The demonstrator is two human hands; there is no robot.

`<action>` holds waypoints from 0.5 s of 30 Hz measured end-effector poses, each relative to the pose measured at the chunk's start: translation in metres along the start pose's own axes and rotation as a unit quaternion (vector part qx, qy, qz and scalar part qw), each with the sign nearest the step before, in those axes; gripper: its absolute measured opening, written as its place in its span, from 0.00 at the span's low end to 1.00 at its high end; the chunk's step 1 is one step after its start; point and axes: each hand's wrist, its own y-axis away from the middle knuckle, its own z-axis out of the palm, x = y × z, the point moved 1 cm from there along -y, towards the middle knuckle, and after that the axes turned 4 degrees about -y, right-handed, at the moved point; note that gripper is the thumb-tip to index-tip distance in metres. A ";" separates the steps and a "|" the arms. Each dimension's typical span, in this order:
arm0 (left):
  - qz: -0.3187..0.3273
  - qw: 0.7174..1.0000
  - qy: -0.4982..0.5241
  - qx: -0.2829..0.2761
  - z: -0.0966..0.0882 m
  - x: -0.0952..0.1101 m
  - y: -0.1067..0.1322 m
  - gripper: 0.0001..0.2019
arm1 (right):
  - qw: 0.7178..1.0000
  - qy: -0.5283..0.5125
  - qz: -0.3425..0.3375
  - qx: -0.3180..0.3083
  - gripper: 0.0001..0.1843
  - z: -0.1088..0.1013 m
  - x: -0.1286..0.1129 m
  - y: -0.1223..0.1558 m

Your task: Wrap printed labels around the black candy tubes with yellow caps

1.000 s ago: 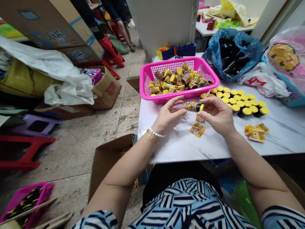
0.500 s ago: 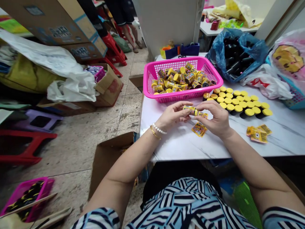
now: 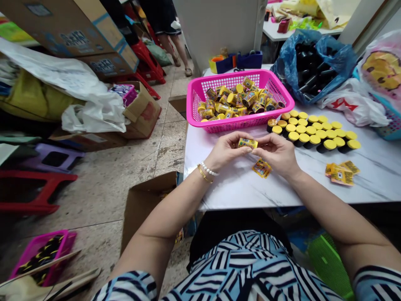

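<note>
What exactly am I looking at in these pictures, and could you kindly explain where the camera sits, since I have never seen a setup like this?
There is no machine here. The camera is worn on a person's head and looks forward and down, so the bare arms at the bottom are the wearer's own. The left hand and the right hand pinch a small yellow printed piece between them. On the white marble-patterned table stand a pink plastic basket full of small yellow labelled canisters, rows of black containers with yellow caps, and loose printed yellow sachets.
</note>
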 end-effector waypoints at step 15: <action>-0.125 0.986 0.090 -0.060 0.003 -0.011 -0.003 0.31 | 0.994 -0.073 0.002 -0.084 0.15 -0.016 -0.005 -0.011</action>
